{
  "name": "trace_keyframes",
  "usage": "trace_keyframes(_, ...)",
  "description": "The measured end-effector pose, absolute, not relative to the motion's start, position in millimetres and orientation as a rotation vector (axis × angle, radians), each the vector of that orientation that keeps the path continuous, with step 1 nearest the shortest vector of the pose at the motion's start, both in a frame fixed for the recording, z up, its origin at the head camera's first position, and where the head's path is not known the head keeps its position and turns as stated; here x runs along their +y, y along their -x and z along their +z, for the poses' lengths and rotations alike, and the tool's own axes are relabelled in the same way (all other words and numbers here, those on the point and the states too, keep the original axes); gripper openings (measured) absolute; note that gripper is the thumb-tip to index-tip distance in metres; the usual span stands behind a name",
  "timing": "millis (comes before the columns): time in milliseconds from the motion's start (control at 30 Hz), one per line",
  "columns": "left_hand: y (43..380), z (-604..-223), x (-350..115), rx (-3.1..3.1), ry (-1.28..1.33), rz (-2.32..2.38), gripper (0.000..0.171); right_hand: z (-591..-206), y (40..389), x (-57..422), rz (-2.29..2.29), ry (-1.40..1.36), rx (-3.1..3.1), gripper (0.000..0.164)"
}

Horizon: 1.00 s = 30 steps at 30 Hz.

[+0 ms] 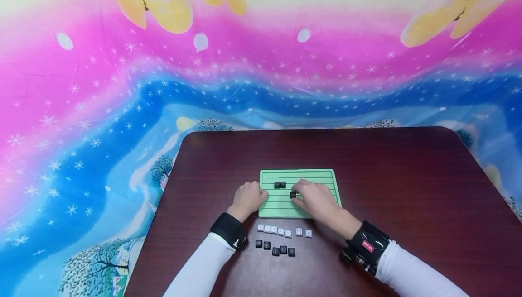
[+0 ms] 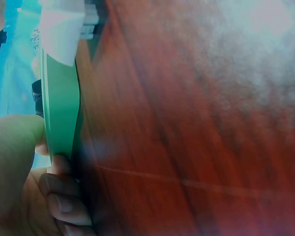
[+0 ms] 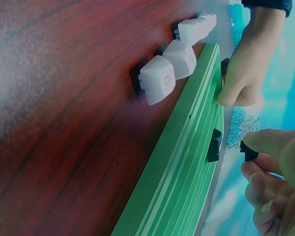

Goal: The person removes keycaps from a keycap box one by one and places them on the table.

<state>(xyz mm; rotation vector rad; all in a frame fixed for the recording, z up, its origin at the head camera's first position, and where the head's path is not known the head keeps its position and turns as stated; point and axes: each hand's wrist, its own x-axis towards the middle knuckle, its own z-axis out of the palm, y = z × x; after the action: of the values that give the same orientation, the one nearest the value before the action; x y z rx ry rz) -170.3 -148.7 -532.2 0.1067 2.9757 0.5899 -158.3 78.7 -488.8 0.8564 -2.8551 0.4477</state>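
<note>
A pale green ridged board (image 1: pixel 281 211) lies on the table. Its left edge is held by my left hand (image 1: pixel 247 198), with the thumb over the top and the other fingers curled against the side in the left wrist view. My right hand (image 1: pixel 317 198) pinches a black keycap (image 3: pixel 249 151) between thumb and fingertips, raised a little off the board's surface in the right wrist view. Two more black keycaps (image 1: pixel 280 185) sit side by side on the board's upper left part.
Just in front of the board runs a row of several white keycaps (image 1: pixel 281 232), with a gap toward its right end. Nearer to me lie several loose black keycaps (image 1: pixel 275 251). A patterned cloth (image 1: pixel 261 75) hangs behind the dark red table (image 1: pixel 387 170).
</note>
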Motion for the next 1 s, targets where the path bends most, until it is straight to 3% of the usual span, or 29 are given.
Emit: trace_keyframes(1000, 169.2, -531.4, -149.8, 2.984, -0.131, 0.6, 0.039, -490.9, 128.4, 91.6, 0.465, -0.892, -2.763, 0.022)
